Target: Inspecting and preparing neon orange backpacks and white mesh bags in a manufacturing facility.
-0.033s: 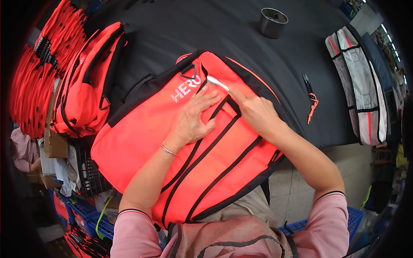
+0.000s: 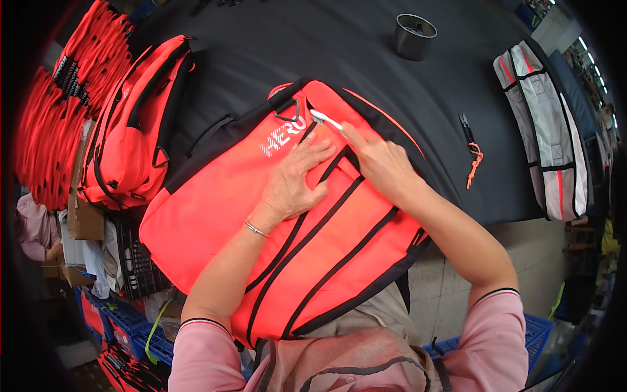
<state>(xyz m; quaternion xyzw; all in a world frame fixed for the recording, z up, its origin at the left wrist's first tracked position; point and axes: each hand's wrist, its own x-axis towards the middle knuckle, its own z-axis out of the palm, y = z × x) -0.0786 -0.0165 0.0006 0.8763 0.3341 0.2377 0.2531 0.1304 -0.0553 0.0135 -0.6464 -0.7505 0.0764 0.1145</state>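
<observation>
A bright coral-red bag (image 2: 215, 202) with black piping and white lettering lies tilted across the table's near edge and over my lap. My left hand (image 2: 297, 176) rests flat on its front panel, fingers spread, holding nothing. In my right hand (image 2: 385, 166) is a slim white toothbrush (image 2: 334, 123), gripped by its handle with the forefinger stretched along it. The brush head meets the red fabric near the top corner, just right of the lettering. A black metal ring (image 2: 287, 112) sits beside that spot. My right palm hides the handle's rear end.
Another red bag (image 2: 130, 137) stands left, next to a stack of red pieces (image 2: 46, 144). A metal cup (image 2: 415, 38) stands at the back of the black table (image 2: 274, 46). Thread snips (image 2: 466, 127) with an orange cord lie right, before a grey-white bag (image 2: 548, 124). Blue crates (image 2: 117, 313) sit below.
My right hand has shifted slightly up and to the left, carrying the toothbrush, whose motion blur has lessened. My left hand stays in place on the bag.
</observation>
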